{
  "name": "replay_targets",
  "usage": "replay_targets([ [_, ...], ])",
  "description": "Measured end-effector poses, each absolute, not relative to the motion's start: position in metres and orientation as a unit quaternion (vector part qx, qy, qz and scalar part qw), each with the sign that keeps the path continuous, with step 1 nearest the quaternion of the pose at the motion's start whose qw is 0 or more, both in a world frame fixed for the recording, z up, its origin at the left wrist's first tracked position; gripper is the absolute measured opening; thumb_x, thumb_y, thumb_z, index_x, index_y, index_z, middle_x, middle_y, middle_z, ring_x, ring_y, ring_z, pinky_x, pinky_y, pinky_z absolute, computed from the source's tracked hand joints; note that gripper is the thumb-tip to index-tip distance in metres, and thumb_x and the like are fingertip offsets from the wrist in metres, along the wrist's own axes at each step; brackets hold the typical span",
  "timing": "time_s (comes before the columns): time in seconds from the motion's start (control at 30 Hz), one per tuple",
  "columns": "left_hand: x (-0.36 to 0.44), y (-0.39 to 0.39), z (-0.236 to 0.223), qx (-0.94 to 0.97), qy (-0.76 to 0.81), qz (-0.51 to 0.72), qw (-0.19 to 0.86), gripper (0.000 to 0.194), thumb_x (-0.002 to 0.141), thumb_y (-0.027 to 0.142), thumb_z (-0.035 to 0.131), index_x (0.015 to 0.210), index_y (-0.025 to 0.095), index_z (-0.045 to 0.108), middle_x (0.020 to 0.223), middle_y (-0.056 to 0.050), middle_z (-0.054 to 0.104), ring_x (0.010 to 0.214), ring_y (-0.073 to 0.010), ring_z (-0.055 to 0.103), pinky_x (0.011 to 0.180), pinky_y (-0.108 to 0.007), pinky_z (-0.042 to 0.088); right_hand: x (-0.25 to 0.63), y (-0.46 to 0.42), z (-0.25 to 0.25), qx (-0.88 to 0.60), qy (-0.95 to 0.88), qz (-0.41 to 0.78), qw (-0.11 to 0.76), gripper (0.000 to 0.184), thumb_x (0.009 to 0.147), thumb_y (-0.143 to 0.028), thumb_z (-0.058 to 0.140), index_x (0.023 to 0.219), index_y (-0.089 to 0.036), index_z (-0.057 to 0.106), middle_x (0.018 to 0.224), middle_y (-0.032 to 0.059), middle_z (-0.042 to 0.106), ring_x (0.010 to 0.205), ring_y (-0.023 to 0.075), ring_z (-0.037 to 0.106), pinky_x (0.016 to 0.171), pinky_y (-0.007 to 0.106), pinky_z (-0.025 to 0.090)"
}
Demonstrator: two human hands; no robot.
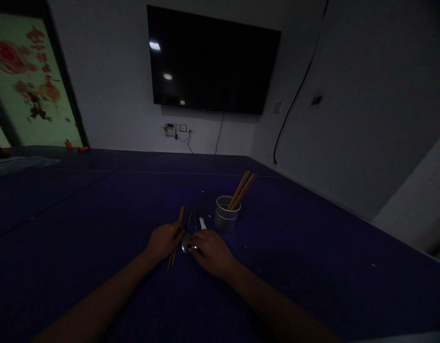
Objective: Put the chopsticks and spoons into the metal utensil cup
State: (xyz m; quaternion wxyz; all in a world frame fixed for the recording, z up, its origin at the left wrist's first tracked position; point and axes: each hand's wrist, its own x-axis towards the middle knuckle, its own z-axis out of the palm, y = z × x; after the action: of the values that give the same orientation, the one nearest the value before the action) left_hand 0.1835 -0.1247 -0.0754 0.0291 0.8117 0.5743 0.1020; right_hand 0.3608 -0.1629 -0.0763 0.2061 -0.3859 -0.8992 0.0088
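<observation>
One purple surface (313, 238): bears our utensils (203, 223).
Our right hand (211, 250): fingers curled over utensils; whether pinching, we cannot tell.
Our left hand (165, 242): fingers bent across loose chopsticks (172, 258), grip unclear.
Grey cup (225, 222): upright just beyond our right hand, holding other chopsticks (243, 190).
Shiny spoon (185, 245): between our hands.

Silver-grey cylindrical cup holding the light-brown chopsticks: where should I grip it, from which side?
The silver-grey cylindrical cup is probably best gripped around its outer wall, below the rim, coming low from the right. It stands upright and round-sided; its slender light-brown chopsticks lean right above the rim, and the right hand and white-handled utensil lie to its left.
</observation>
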Motion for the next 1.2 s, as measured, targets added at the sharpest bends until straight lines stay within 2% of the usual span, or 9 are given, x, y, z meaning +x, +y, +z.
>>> replay_targets([
  [0.23,0.1834,-0.1257,-0.0746,0.807,0.581,0.097,0.022,0.025,0.089,0.035,0.038,0.098,0.022,0.057,0.089,-0.005,0.068,0.081,-0.0195,0.065,0.067,-0.026,0.043,0.3602,-0.164,-0.0757,-0.382,-0.901,0.002,0.205,0.016,0.088,-0.022,0.051,0.099,-0.019,0.063,0.096,0.0053,0.065,0.095,0.0183,0.056,0.086,0.032,0.039],
  [0.6,0.184,-0.1255,-0.0744,0.81,0.578,0.095,0.027,0.025,0.09,0.033,0.037,0.099,0.021,0.056,0.094,-0.005,0.069,0.083,-0.0175,0.064,0.065,-0.024,0.043,0.3609,-0.1639,-0.0756,-0.382,-0.899,0.006,0.214,0.015,0.086,-0.021,0.053,0.097,-0.019,0.064,0.096,0.005,0.065,0.095,0.018,0.056,0.085,0.031,0.039],
  [1.2,0.1838,-0.1252,-0.075,0.809,0.58,0.097,0.03,0.024,0.089,0.034,0.037,0.098,0.022,0.056,0.091,-0.004,0.069,0.083,-0.0181,0.065,0.067,-0.025,0.043,0.3606,-0.1647,-0.0753,-0.385,-0.898,0.007,0.214,0.016,0.086,-0.021,0.053,0.098,-0.018,0.063,0.099,0.0056,0.065,0.097,0.0188,0.056,0.086,0.031,0.039],
])
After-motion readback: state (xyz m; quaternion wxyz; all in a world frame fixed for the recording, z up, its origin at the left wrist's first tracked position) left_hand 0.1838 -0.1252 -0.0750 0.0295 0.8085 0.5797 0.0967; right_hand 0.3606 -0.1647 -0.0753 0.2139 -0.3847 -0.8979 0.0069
